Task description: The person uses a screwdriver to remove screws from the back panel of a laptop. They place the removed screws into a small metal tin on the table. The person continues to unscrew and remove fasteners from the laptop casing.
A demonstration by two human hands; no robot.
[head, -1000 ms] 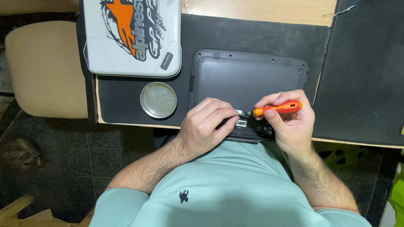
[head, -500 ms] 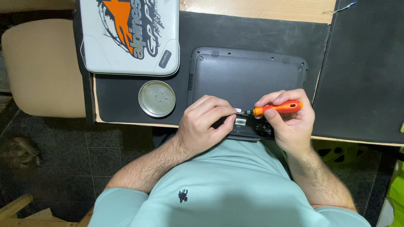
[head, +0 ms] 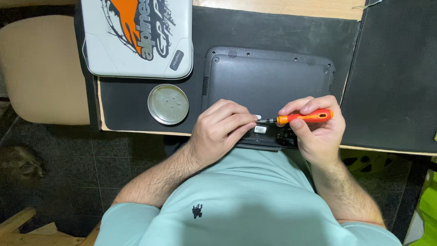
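Orange-handled screwdriver (head: 304, 117) lies level in the right hand (head: 316, 132), fingers closed around the grip. Its metal tip meets the left hand (head: 219, 132), whose curled fingers pinch the shaft end. Both hands rest on the near edge of a dark upturned laptop (head: 268, 82) on the counter (head: 282, 27). A round metal dish (head: 168, 104) with small screws sits just left, below a white case (head: 136, 36).

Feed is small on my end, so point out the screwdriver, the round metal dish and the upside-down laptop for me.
screwdriver (head: 306, 117): head view, on the orange handle held in the right hand.
round metal dish (head: 158, 110): head view, on its left rim.
upside-down laptop (head: 268, 77): head view, on the bare middle of the dark bottom cover.
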